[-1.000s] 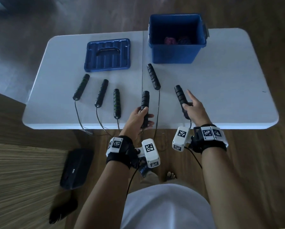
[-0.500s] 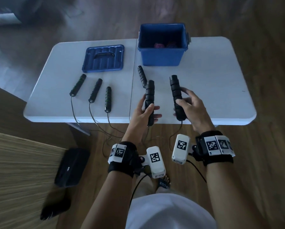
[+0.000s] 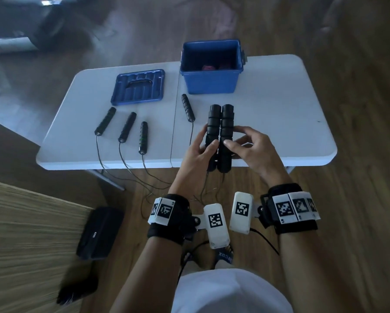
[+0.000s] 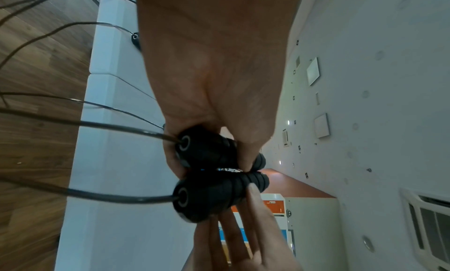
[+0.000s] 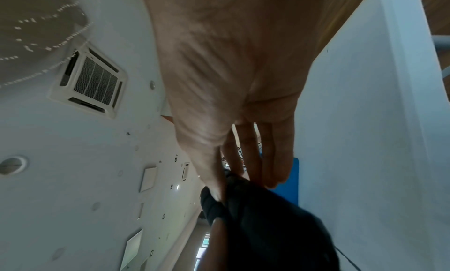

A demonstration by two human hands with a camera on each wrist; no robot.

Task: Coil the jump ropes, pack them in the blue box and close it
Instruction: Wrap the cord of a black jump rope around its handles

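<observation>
Left hand (image 3: 196,159) grips left rope handle (image 3: 212,132); right hand (image 3: 252,152) pinches right rope handle (image 3: 226,132). Handles pressed side by side above tabletop (image 3: 279,109) near edge. Blue box (image 3: 209,82) open, beyond hands; lid (image 3: 139,86) beyond left hand.

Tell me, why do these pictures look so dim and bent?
Head view: dim bluish light, the white table bowed by the wide lens, floor corners smeared. Left wrist view: the two held handles fairly sharp, left hand looming huge. Right wrist view: handles dark and blurred under the right hand.
</observation>
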